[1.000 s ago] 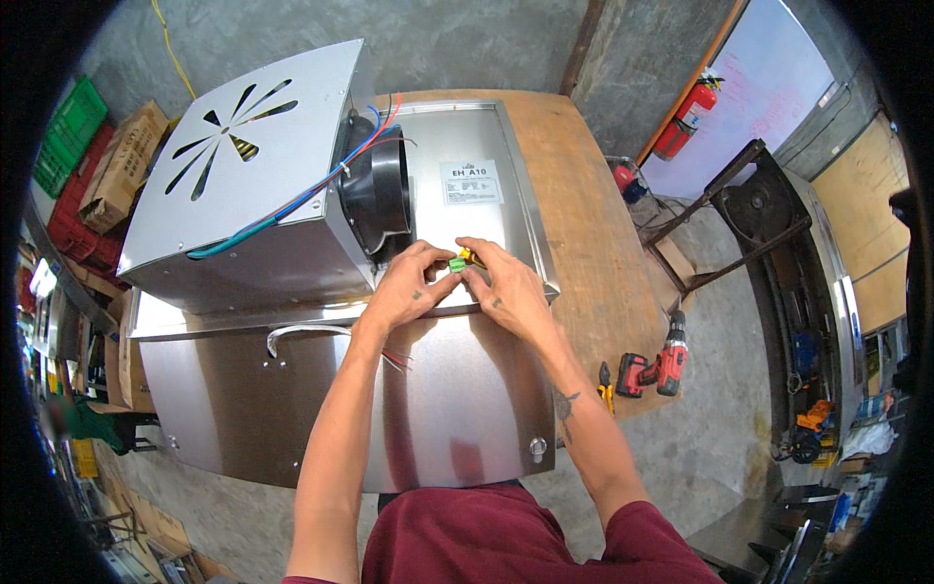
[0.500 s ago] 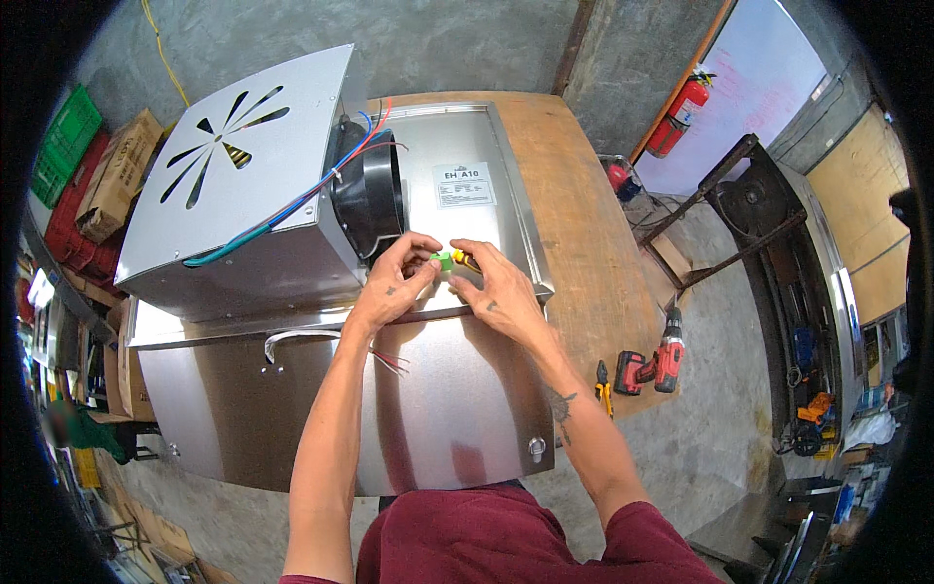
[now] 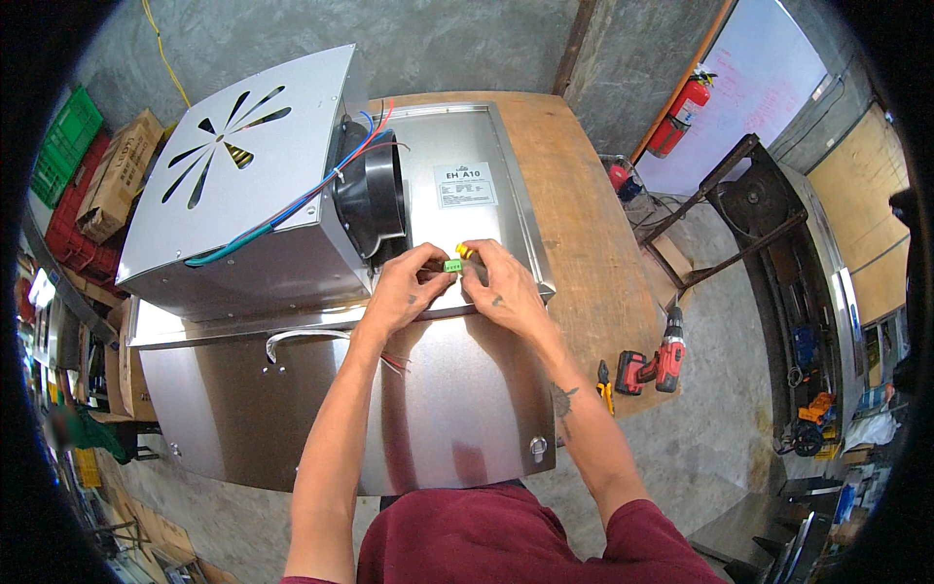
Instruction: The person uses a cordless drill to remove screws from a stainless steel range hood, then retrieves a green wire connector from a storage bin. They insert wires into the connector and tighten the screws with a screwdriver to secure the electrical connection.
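A small green terminal block (image 3: 452, 265) is pinched in the fingertips of my left hand (image 3: 407, 284), its row of small openings turned toward me. My right hand (image 3: 504, 287) is closed around a small yellow-and-black tool (image 3: 463, 251), mostly hidden by the fingers. The right thumb lies against or very near the block's right side; I cannot tell which. Both hands are above the metal range hood body (image 3: 418, 136), just right of its black round duct outlet (image 3: 375, 190). Blue, red and green wires (image 3: 292, 207) run across the hood's grey box (image 3: 233, 146).
White cable with bare-ended wires (image 3: 302, 335) lies on the front steel panel (image 3: 243, 409). On the wooden table (image 3: 603, 263), a red cordless drill (image 3: 666, 360) and yellow-handled pliers (image 3: 605, 387) sit at right. A rusty metal frame (image 3: 725, 209) stands beyond. Crates and cartons (image 3: 119, 175) are stacked at left.
Both hands have shifted slightly right. The green block has turned so its row of openings shows. The yellow tool is tilted more upright and less of it shows.
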Demonstrator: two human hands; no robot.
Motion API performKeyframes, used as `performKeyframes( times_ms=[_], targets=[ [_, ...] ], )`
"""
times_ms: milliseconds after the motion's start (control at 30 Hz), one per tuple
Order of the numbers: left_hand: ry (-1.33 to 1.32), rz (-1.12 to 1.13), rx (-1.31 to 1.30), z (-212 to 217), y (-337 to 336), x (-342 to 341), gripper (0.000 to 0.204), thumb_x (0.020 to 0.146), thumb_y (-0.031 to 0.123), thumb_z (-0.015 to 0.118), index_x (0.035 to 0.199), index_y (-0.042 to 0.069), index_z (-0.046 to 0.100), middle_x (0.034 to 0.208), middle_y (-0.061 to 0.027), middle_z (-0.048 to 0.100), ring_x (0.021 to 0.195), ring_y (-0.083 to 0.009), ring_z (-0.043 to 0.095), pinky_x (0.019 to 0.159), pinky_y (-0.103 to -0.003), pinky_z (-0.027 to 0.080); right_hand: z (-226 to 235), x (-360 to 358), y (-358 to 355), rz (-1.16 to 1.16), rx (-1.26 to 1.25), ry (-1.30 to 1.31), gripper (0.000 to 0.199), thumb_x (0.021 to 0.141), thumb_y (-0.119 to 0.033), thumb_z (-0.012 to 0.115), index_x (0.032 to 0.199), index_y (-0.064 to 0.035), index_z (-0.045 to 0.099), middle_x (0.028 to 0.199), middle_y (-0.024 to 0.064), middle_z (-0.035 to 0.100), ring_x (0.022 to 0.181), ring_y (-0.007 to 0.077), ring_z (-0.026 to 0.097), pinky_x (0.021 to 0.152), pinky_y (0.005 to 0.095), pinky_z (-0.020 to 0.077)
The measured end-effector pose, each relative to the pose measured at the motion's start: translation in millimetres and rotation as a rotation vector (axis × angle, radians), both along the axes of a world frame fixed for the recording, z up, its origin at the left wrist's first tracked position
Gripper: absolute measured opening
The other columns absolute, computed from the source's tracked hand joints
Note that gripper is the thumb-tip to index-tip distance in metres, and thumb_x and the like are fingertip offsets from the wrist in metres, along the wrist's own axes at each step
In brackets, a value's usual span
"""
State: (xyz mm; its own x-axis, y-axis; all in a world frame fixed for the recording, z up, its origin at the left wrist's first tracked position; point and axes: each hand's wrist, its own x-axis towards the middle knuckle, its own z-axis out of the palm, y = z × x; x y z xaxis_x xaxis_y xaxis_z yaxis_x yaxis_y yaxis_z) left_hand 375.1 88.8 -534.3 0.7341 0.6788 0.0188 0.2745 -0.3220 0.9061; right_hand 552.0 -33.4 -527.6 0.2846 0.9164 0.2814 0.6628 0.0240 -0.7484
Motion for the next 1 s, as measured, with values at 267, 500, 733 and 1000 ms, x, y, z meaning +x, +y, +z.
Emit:
performKeyframes(
  times_ms=[267,500,733,1000],
  targets=[
    [-0.003,-0.018,0.247,-6.2,1.2,1.1,0.023,0.097,0.009,0.084,0.113,-0.002,0.073,0.11,-0.0123,0.074,0.094,-0.0236,0.075,0.086,-0.038,0.061,21.4,22.6,-2.4,-0.123,0.173,0.121,0.046,0.112,-0.008,0.048,0.156,0.0032,0.052,0.138,0.0247,0.063,0.116,0.0354,0.069,0.105,0.0465,0.0555],
    [0.007,-0.014,0.189,-6.5,0.1,2.5,0.023,0.096,0.008,0.084,0.113,-0.004,0.073,0.111,-0.0141,0.076,0.099,-0.0249,0.078,0.089,-0.038,0.063,25.1,13.0,-6.2,-0.121,0.274,0.291,0.055,0.114,-0.007,0.05,0.168,-0.0045,0.042,0.143,0.0234,0.06,0.114,0.0284,0.07,0.1,0.0454,0.0622],
    [0.016,-0.022,0.194,-0.3,-2.7,3.3,0.027,0.098,0.013,0.084,0.117,-0.003,0.074,0.117,-0.0134,0.076,0.108,-0.0245,0.078,0.1,-0.038,0.066,26.9,5.1,-8.2,-0.127,0.328,0.296,0.053,0.114,-0.008,0.055,0.165,-0.0049,0.044,0.146,0.0218,0.058,0.113,0.0268,0.072,0.097,0.0415,0.0658],
    [0.004,-0.053,0.137,-2.0,-3.1,1.2,0.031,0.099,0.015,0.084,0.12,-0.004,0.073,0.12,-0.0145,0.074,0.113,-0.026,0.077,0.104,-0.039,0.066,10.2,4.1,-3.1,-0.104,0.362,0.372,0.051,0.113,-0.007,0.061,0.161,-0.0039,0.046,0.136,0.0206,0.064,0.116,0.0272,0.074,0.096,0.0402,0.0667]
  ],
)
